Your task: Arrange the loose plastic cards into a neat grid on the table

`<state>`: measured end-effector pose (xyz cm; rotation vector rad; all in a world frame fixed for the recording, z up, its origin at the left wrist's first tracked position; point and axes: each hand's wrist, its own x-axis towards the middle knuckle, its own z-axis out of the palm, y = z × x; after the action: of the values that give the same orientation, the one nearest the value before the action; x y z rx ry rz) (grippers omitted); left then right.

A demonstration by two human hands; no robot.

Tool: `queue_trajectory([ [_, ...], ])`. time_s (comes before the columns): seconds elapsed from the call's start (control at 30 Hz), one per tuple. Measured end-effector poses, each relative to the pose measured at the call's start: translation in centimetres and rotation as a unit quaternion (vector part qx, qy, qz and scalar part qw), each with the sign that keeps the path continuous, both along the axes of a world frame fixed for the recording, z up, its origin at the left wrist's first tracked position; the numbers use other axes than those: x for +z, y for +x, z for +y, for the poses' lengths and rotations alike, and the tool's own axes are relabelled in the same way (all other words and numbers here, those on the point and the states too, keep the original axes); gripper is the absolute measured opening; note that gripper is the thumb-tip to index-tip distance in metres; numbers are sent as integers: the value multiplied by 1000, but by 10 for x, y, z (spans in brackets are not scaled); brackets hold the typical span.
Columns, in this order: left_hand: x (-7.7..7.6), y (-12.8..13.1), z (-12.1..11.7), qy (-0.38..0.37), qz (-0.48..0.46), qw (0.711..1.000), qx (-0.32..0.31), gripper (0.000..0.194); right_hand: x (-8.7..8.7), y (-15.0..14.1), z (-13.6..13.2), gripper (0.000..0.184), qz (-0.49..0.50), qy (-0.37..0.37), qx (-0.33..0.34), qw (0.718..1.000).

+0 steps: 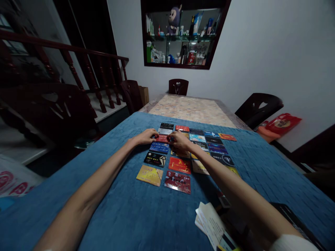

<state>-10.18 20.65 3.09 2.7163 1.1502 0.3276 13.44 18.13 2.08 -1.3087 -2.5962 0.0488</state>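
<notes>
My left hand (147, 136) reaches out over the table, its fingers bent at the left end of a red card (162, 138). At that card's right end are the curled fingers of my right hand (180, 141), so the card lies between both hands. Just beyond it is a white-grey card (165, 131), then a black card (166, 126). Nearer to me in the same column come a blue card (159, 147), a black VIP card (155, 159) and a yellow card (149, 175). My right hand and forearm partly cover cards in the columns beside it.
More cards lie in rows to the right, among them an orange-red card (180, 165) and a dark red card (178, 181). Loose white cards (210, 221) are piled by my right forearm. A blue cloth (117, 216) covers the table's near part. Chairs (178, 86) stand around.
</notes>
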Motion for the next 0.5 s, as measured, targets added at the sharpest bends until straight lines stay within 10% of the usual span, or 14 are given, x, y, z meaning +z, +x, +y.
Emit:
queue_trajectory([
  [0.5,-7,-1,6,9,-5,1000,-1,29,0,-2,1,25,-42,-1,-20,999],
])
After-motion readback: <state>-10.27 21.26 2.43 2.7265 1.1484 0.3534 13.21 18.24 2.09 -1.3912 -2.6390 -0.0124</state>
